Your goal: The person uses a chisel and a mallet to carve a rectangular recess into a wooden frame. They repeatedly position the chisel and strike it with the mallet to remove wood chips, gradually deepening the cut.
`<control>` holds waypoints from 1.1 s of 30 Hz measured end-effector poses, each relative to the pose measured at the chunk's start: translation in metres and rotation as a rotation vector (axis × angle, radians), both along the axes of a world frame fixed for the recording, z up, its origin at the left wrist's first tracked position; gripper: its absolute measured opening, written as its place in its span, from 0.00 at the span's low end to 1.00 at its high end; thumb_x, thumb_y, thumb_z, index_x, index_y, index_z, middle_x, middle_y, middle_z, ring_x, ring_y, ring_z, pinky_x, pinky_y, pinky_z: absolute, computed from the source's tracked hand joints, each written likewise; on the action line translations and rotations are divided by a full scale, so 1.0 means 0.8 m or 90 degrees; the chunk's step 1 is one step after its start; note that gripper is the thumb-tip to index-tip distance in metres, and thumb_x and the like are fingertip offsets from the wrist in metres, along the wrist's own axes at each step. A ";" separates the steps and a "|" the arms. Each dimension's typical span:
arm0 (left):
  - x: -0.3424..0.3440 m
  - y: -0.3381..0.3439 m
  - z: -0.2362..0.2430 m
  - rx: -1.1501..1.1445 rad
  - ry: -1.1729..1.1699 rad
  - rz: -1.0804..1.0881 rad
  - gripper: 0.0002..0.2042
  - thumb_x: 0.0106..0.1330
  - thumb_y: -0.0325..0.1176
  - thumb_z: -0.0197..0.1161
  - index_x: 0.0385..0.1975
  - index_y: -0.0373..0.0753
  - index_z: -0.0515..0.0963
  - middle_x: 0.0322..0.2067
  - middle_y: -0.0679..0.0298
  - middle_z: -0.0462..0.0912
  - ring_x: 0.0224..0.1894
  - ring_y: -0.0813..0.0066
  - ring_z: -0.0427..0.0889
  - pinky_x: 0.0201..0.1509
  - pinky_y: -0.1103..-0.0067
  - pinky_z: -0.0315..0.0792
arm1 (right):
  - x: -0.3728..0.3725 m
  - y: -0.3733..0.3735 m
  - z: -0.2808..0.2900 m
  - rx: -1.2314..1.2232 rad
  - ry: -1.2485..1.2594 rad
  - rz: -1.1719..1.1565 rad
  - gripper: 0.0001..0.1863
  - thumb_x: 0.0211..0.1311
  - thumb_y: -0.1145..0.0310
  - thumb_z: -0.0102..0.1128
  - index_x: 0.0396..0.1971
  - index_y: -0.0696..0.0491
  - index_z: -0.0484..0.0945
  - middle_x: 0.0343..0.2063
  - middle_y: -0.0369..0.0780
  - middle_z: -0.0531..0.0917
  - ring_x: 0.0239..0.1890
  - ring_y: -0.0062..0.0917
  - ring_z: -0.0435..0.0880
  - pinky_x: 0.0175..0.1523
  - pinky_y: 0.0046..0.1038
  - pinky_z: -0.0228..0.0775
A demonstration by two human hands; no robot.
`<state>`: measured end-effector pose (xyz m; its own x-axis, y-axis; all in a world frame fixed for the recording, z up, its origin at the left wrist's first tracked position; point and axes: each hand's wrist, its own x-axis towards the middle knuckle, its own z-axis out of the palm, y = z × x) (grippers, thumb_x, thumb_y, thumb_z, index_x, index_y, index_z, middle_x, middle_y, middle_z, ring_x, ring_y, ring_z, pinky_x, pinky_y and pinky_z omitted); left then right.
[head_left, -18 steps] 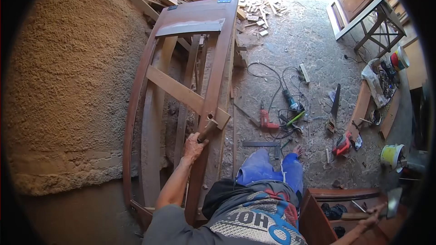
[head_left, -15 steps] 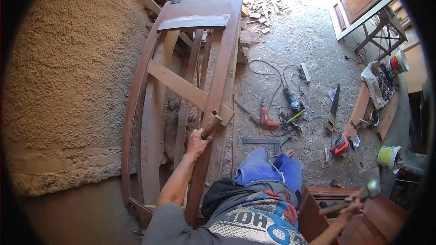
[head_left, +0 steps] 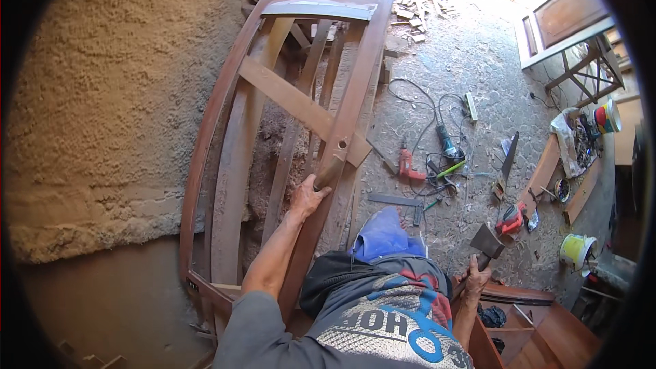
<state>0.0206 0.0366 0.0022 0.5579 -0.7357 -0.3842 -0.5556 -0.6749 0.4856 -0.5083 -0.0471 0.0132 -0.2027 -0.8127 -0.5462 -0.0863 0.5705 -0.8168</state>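
My left hand is closed around a short piece of wood, resting on the right stile of a reddish-brown door frame. Just beyond the piece's far end, a round hole shows in the stile. A lighter board lies slantwise across the frame, its near end sticking out past the stile. At my right side, my right hand grips the wooden handle of a hatchet with a broad, flared metal head. The hatchet's head points up and away from me.
On the floor lie a red drill, a teal power tool with cords, a carpenter's square and a handsaw. A red tool and a yellow-green bucket are farther right. An open wooden cabinet stands beside me; a rough wall is left.
My right hand has swung the hatchet inward from the far right toward my side. My left hand keeps the wood piece on the stile, now a little nearer me than the hole. The view has shifted.
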 end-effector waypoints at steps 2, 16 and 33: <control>-0.002 -0.012 0.006 0.006 0.005 0.004 0.26 0.60 0.54 0.71 0.45 0.39 0.76 0.38 0.44 0.84 0.44 0.40 0.83 0.47 0.55 0.75 | -0.014 0.010 -0.013 0.011 0.021 0.016 0.14 0.67 0.63 0.66 0.43 0.54 0.72 0.17 0.32 0.70 0.11 0.17 0.67 0.15 0.23 0.63; -0.015 0.086 0.042 -0.023 -0.034 0.020 0.19 0.61 0.43 0.72 0.40 0.37 0.72 0.45 0.50 0.83 0.48 0.42 0.81 0.43 0.58 0.77 | -0.138 -0.044 -0.170 0.048 0.396 0.563 0.16 0.65 0.58 0.68 0.38 0.57 0.79 0.26 0.34 0.79 0.26 0.21 0.75 0.32 0.28 0.69; -0.056 0.127 0.003 0.002 0.071 0.207 0.28 0.63 0.53 0.69 0.54 0.39 0.75 0.42 0.41 0.85 0.48 0.36 0.82 0.50 0.55 0.75 | 0.053 -0.040 -0.075 0.085 0.189 0.408 0.15 0.63 0.57 0.68 0.34 0.54 0.78 0.22 0.32 0.76 0.22 0.19 0.71 0.28 0.29 0.65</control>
